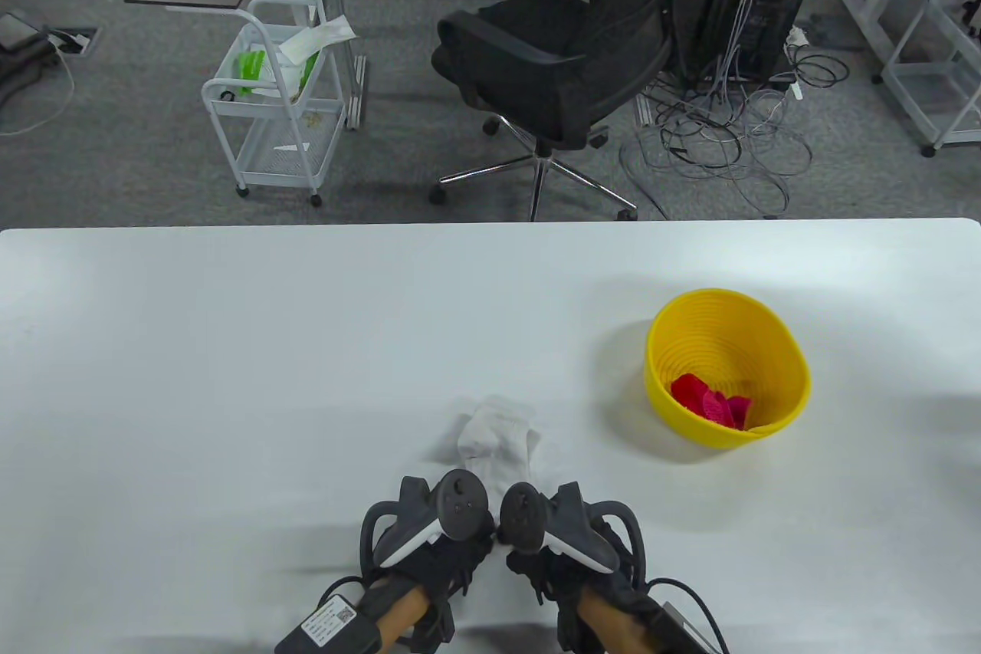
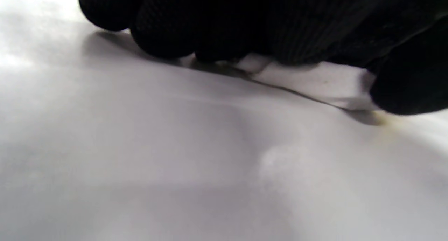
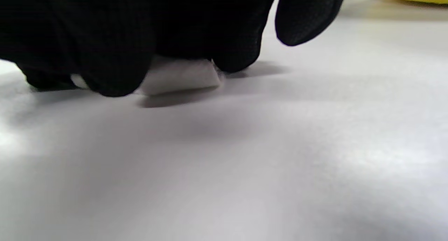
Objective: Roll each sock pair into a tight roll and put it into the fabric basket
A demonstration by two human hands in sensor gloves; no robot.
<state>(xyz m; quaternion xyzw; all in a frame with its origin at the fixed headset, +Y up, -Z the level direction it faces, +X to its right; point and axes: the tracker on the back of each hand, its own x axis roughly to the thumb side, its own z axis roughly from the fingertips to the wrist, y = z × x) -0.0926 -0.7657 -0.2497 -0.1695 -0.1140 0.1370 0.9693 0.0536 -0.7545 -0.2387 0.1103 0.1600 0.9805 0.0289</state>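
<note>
While both the left hand [image 1: 429, 531] and right hand [image 1: 563, 531] pinch the white socks [image 1: 497, 439] low in the frame, uneven pressure could leave the roll loose, springing open before the basket [image 1: 797, 370].

My left hand [image 1: 429, 562] and my right hand [image 1: 567, 570] wear black knit gloves. Each has a black and white tracker with a round ring strapped on its back. Black cables run along my wrists.
</note>
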